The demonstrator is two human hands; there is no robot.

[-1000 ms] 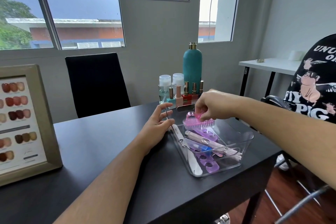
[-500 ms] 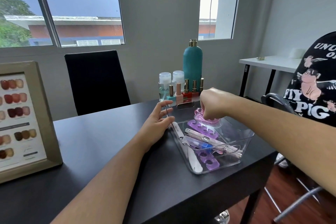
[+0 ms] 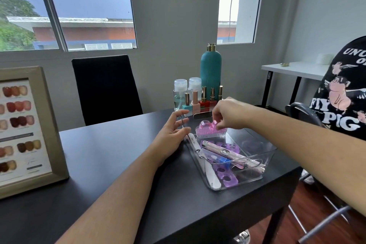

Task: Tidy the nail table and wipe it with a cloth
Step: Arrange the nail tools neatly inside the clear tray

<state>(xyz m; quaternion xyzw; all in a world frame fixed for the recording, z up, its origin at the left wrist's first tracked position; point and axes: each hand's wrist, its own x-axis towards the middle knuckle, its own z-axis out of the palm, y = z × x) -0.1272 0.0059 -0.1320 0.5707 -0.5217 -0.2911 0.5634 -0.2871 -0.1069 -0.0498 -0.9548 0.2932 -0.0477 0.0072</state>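
My view: black table [image 3: 111, 164], mostly bare on the left, swatch frame [image 3: 29, 130] at the left edge. Bottles cluster at the far edge: teal bottle [image 3: 211, 71], polish bottles [image 3: 204, 101]. Clear bin [image 3: 247, 174] sits at the right near corner, long axis running near-far, holding nail file [image 3: 206, 164], purple toe separators [image 3: 227, 176] and a pen-like tool [image 3: 233, 154]. My left hand [image 3: 172, 134] rests half open against the bin's far-left corner, fingers spread, holding nothing, just steadying. My right hand [image 3: 229, 114] is over the bin's far end, fingertips pinched on the pink nail brush [image 3: 211, 130], which lies crosswise, seemingly against the far wall. Brush is directly below the right hand, so my guess is that hand finishes the placement. No cloth in view.
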